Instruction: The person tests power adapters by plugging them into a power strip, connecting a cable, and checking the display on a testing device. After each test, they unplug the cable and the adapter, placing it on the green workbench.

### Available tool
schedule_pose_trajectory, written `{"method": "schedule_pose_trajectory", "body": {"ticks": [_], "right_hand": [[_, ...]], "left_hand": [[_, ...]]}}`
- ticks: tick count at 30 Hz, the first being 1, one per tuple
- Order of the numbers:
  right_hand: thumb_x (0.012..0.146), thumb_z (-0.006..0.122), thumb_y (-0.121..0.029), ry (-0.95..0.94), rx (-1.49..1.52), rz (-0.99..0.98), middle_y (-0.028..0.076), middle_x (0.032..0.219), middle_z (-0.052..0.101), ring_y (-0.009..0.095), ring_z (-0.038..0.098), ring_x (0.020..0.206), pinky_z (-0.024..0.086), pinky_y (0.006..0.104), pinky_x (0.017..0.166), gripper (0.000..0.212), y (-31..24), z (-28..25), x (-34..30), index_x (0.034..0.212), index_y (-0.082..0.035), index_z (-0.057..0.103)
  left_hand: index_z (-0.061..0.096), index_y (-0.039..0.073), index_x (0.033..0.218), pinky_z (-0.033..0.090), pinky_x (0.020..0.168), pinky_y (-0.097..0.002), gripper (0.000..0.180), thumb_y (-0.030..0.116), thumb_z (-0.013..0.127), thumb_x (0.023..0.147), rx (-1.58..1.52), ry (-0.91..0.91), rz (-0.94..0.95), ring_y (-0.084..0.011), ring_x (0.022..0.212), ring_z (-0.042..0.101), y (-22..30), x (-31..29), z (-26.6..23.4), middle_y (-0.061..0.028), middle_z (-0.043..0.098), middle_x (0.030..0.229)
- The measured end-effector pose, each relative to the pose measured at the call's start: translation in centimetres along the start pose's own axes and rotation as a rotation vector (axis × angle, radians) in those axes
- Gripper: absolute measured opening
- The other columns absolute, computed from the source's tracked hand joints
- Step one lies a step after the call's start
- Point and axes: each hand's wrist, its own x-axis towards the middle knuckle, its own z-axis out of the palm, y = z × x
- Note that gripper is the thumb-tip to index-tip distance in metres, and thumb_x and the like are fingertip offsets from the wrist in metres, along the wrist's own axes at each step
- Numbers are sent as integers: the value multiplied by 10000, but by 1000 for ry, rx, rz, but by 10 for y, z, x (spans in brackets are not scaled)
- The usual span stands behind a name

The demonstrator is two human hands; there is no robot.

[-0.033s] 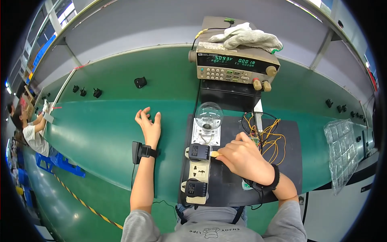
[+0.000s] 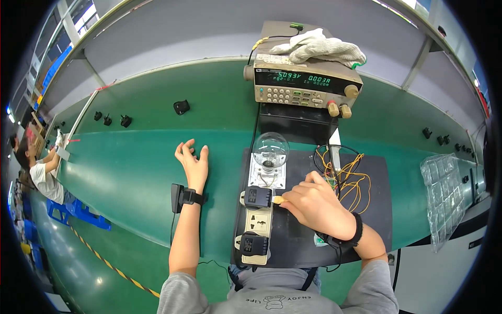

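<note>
My right hand (image 2: 319, 201) pinches a yellow connector (image 2: 278, 200) between thumb and fingers. Its pale tip meets the right side of a black power adapter (image 2: 258, 197), which sits in the upper end of a white socket strip (image 2: 259, 222). A second black adapter (image 2: 253, 244) is in the strip's lower end. Just beyond the strip, a clear glass bulb (image 2: 270, 150) stands on a white square base. My left hand (image 2: 193, 163) is open above the green table, its fingers loosely curved and holding nothing. A black box-like device is strapped to that wrist.
A bench instrument (image 2: 308, 86) with a lit display stands at the back, a white knitted glove (image 2: 319, 48) on top. Yellow wires (image 2: 358, 180) lie tangled on the black board (image 2: 379, 209). A clear plastic tray (image 2: 443, 201) is at right. Another person (image 2: 44, 170) sits far left.
A reading on the bench instrument's display has changed slightly. Both hands and the connector stay in place.
</note>
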Motion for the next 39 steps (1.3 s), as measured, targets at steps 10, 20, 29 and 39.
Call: {"method": "schedule_pose_trajectory", "body": {"ticks": [10,20,29,39], "right_hand": [[769,663,-156,-4,1,15,48,616,558,212,541,605,365,312,723,107,2,1,3,760,-56,624],[764,673,-175,23,53,31,50,626,569,205,536,603,353,311,700,134,-3,0,-1,792,-49,638],[739,694,-199,-58,70,133,38,599,571,197,525,584,357,307,694,150,3,-10,-24,781,-58,670],[666,741,-124,209,230,125,11,635,545,158,507,540,346,283,568,256,-49,33,-65,893,-31,668]], "left_hand": [[492,94,1171,435,857,-328,405,200,645,811,0,-36,-23,-213,1021,460,5,4,0,-115,284,1285],[496,95,1165,439,861,-326,392,204,643,819,-11,-62,-35,-208,1039,466,11,-1,-6,-114,293,1280],[564,69,1072,486,757,-289,266,158,631,830,-312,-108,262,-188,970,533,29,-6,-7,-108,439,1205],[596,76,999,448,743,-280,215,152,642,804,-256,-251,359,-154,880,545,44,-21,1,-88,470,1160]]}}
